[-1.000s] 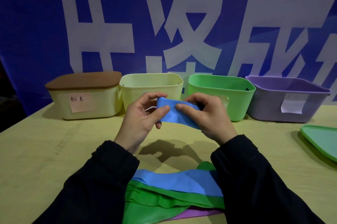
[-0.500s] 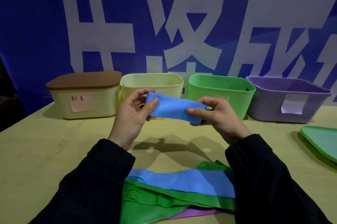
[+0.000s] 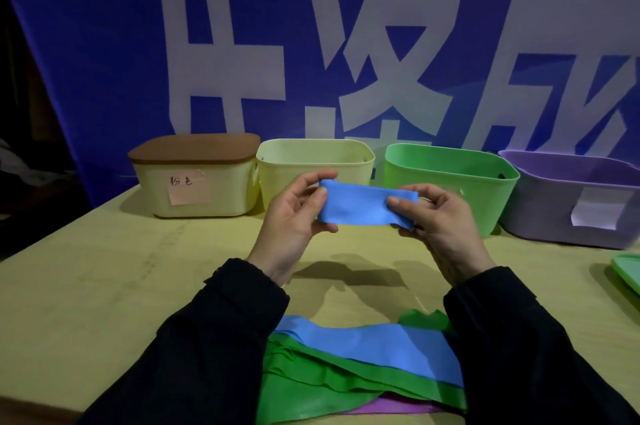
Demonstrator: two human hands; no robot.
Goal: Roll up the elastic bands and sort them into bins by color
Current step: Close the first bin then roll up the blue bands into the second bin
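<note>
A: The blue band (image 3: pixel 363 204) is held in the air above the middle of the table (image 3: pixel 104 286). Its left end is pinched by the left hand (image 3: pixel 294 216), thumb in front and fingers curled behind; its right end is pinched the same way by the right hand (image 3: pixel 440 223).

B: Is it rolled yet?

A: It looks folded flat rather than rolled. If one pinch is loosened, the elastic is likely to spring open, and the layers would be lost.

B: And beyond the hands?

A: The heap of bands (image 3: pixel 363 362) lies at the table's near edge, blue over green over purple. A dropped end could be tangled in it.

B: The bins?

A: Four are lined along the far edge: a lidded bin (image 3: pixel 197 178), a yellow bin (image 3: pixel 315 154), a green bin (image 3: pixel 450 178) and a purple bin (image 3: pixel 571 203). No blue bin is seen, so a wrong bin could be chosen; the label on the purple one cannot be read.
</note>
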